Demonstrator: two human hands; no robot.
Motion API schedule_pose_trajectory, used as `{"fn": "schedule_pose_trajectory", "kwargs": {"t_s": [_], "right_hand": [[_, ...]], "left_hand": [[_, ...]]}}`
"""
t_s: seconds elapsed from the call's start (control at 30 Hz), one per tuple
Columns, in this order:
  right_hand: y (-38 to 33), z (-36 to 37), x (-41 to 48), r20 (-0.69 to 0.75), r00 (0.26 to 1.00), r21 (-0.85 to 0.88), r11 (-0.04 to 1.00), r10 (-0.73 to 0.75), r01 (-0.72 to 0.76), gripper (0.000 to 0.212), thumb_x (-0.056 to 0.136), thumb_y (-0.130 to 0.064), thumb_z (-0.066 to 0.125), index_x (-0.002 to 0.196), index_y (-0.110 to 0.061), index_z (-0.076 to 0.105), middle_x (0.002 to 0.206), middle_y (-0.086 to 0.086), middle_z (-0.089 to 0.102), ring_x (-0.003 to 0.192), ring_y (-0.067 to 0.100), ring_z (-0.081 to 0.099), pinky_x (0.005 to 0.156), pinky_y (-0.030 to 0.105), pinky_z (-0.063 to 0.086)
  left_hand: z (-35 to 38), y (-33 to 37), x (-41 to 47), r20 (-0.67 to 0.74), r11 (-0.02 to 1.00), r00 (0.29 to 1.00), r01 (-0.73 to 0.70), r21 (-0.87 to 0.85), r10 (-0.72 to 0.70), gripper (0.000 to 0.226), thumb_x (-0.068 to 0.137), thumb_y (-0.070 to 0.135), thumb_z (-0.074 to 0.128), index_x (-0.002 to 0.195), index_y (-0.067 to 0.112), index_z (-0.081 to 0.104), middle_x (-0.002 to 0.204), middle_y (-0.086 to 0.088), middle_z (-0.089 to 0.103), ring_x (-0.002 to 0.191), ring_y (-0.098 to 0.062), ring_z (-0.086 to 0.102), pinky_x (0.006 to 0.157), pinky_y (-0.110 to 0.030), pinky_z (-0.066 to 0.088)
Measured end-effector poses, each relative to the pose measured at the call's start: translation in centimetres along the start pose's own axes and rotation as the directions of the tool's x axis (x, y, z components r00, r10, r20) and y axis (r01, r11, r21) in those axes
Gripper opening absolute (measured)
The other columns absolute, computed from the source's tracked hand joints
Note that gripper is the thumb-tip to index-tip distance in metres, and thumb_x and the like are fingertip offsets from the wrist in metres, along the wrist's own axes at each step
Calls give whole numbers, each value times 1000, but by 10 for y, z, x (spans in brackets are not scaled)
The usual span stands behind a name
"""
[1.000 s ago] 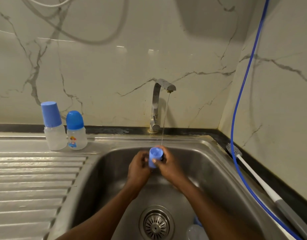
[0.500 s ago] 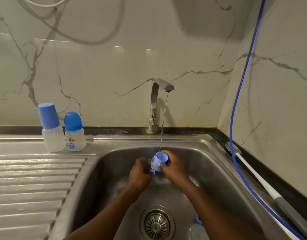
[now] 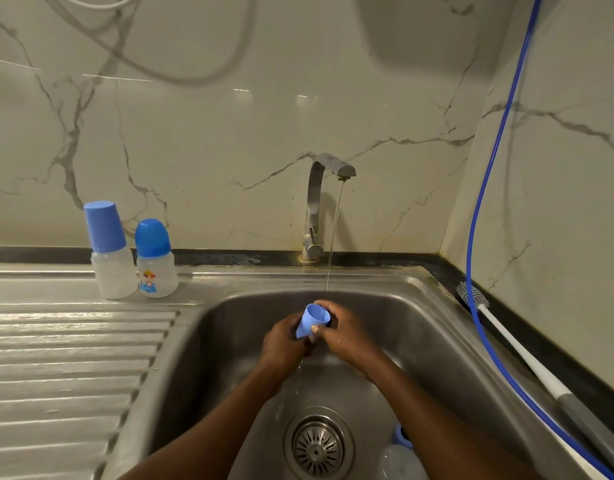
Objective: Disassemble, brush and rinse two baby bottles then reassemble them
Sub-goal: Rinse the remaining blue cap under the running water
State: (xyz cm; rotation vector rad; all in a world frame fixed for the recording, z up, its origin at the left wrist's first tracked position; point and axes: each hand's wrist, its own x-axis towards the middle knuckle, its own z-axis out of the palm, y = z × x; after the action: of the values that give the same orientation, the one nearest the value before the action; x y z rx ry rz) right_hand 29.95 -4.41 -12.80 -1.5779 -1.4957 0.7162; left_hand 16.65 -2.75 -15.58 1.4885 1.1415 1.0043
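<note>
Over the steel sink (image 3: 433,334) both my hands hold a light blue bottle cap (image 3: 311,321), its open mouth tilted up toward the thin water stream from the tap (image 3: 328,174). My left hand (image 3: 284,341) grips the cap's lower end and my right hand (image 3: 345,332) pinches its rim. Water drips off below my hands. A clear bottle body (image 3: 399,462) and a blue collar ring (image 3: 400,435) lie in the basin, partly hidden by my right forearm. Two assembled bottles stand on the drainboard: a taller one (image 3: 110,251) and a shorter one with a cartoon print (image 3: 155,259).
A long white-handled bottle brush (image 3: 513,344) lies along the right counter edge beside a blue hose (image 3: 485,188). The sink drain strainer (image 3: 317,446) sits at the basin's bottom. The ribbed drainboard (image 3: 66,368) stretches out to the left.
The cap has turned from closed end up to open mouth up, facing the stream. Both hands sit slightly lower in the basin.
</note>
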Motion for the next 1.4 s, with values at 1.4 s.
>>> {"fn": "schedule_pose_trajectory", "kwargs": {"t_s": [1.4], "right_hand": [[-8,-1,7,26,996,23,996,90,-91,50,83,-55,66,124,-27,57,111,1,63,90,14,64,76,31,56]], "left_hand": [[2,17,-5,-212,932,916,-300,203,341,38,86,-3,65,116,21,68,106,5,68,93,-4,65,77,-17,56]]}}
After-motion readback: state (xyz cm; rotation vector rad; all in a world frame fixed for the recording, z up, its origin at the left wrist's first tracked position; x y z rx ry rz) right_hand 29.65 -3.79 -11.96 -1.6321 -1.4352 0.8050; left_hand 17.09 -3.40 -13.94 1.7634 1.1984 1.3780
